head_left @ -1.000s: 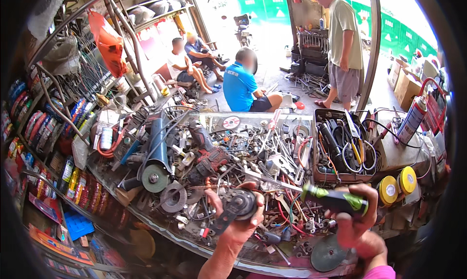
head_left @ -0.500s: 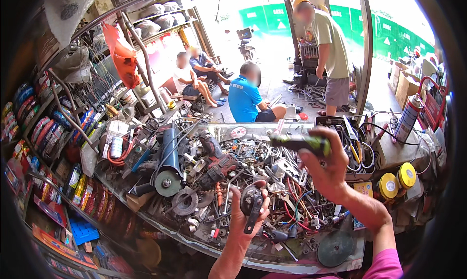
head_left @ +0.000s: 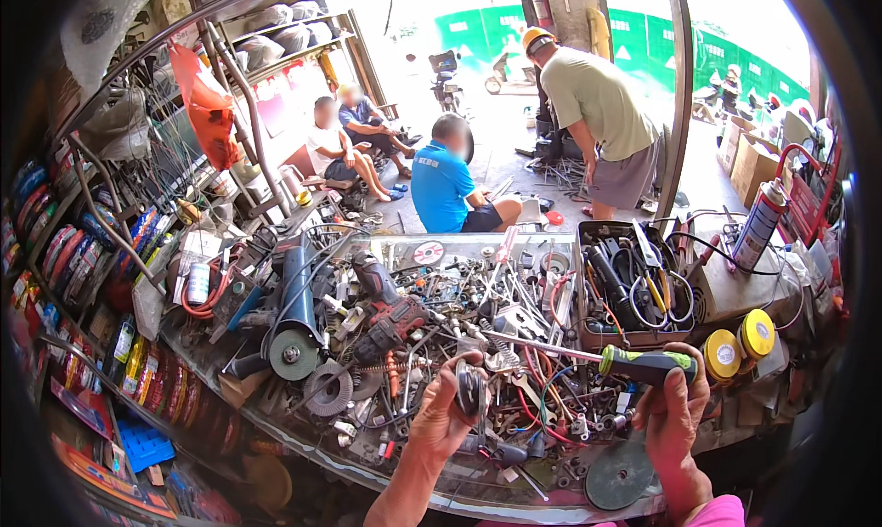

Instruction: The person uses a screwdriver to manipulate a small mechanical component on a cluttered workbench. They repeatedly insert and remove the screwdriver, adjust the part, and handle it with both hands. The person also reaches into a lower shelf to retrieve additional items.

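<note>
In my left hand (head_left: pixel 439 414) is a round, dark metal part (head_left: pixel 470 387), turned nearly edge-on, with my fingers wrapped round its side. My right hand (head_left: pixel 671 421) grips a long screwdriver (head_left: pixel 643 363) by its black and green handle, its shaft lying level and pointing left over the heap of fittings, bolts and wires (head_left: pixel 547 398). The shaft's tip is over the clutter above the round part; I cannot tell that they touch. Near my hands are a cordless drill (head_left: pixel 386 320), an angle grinder (head_left: pixel 292 306), a bevel gear (head_left: pixel 329 387) and a flat dark disc (head_left: pixel 617 474).
A tool case (head_left: pixel 634 279), spray can (head_left: pixel 761 226) and yellow spools (head_left: pixel 740 343) sit right of the cluttered counter (head_left: pixel 395 481). Coiled tubes on racks (head_left: pixel 87 242) line the left. Beyond, several people sit, and one in a yellow helmet (head_left: pixel 606 113) stands bending forward.
My right hand rose with the screwdriver, then came back down to the right. The round part has turned edge-on. The standing person has bent further forward.
</note>
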The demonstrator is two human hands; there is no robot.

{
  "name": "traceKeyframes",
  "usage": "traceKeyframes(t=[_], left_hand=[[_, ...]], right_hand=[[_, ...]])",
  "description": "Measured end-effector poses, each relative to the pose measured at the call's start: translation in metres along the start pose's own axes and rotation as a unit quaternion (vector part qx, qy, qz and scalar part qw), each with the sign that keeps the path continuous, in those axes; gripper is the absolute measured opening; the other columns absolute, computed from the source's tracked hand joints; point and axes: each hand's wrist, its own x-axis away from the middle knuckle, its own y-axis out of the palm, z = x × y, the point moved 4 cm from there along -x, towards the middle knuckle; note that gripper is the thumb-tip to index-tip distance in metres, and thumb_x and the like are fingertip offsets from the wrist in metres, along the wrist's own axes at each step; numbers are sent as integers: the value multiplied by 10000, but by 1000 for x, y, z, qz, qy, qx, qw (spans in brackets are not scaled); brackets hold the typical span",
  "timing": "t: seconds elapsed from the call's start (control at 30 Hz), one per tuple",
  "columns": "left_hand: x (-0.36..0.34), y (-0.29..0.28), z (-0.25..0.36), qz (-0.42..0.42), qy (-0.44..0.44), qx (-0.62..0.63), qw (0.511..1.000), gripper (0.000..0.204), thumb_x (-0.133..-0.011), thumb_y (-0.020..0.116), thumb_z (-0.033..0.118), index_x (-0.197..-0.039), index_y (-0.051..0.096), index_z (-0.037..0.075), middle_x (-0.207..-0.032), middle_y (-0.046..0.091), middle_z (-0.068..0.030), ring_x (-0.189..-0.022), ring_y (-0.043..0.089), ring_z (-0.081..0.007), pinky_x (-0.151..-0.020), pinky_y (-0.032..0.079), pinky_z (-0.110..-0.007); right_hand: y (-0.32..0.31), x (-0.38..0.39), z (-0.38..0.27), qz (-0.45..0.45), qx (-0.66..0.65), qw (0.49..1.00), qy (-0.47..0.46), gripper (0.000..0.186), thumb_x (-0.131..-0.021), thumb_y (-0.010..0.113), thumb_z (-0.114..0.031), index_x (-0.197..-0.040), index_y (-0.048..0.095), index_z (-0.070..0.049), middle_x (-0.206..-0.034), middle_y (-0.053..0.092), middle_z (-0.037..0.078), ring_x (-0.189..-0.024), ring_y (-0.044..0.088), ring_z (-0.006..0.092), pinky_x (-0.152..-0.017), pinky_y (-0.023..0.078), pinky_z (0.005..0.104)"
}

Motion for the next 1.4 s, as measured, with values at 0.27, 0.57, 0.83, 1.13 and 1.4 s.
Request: traceKeyframes(t=[0.27,0.57,0.83,1.13,1.4], left_hand=[[11,2,0,-10,13,-105,994,773,-779,742,560,-1283,525,15,-953,650,-41,-680,618,-82,-505,474,-178],[7,1,4,39,36,-79,995,594,-854,739,414,-1285,520,71,-1012,666,-69,-786,668,-161,-591,556,-289],[7,2,10,57,69,-48,995,324,-907,720,237,-1173,612,86,-955,702,-60,-716,699,-170,-519,590,-343],[-5,-3,18,86,141,-143,976,325,-988,580,115,-1309,560,69,-1054,695,-74,-839,712,-189,-614,628,-351],[4,1,22,105,203,-186,956,499,-892,632,-55,-1362,487,30,-1132,669,-86,-966,687,-191,-758,641,-372]], right_hand=[[-7,-6,22,0,20,999,25,444,-973,615,-371,-1195,482,-10,-842,706,169,-389,520,114,-332,388,220],[-12,-9,31,-11,31,996,87,443,-959,647,-356,-1204,483,-25,-875,699,137,-423,553,134,-374,414,233],[-13,-10,34,-7,27,996,80,423,-964,640,-348,-1191,494,-22,-871,696,142,-407,542,133,-367,418,230],[-8,-17,43,13,43,997,59,393,-984,597,-327,-1222,505,-28,-867,704,149,-409,511,112,-364,391,227],[-21,-12,39,14,36,999,14,423,-995,592,-360,-1219,529,-7,-891,711,157,-422,501,104,-369,388,213]])
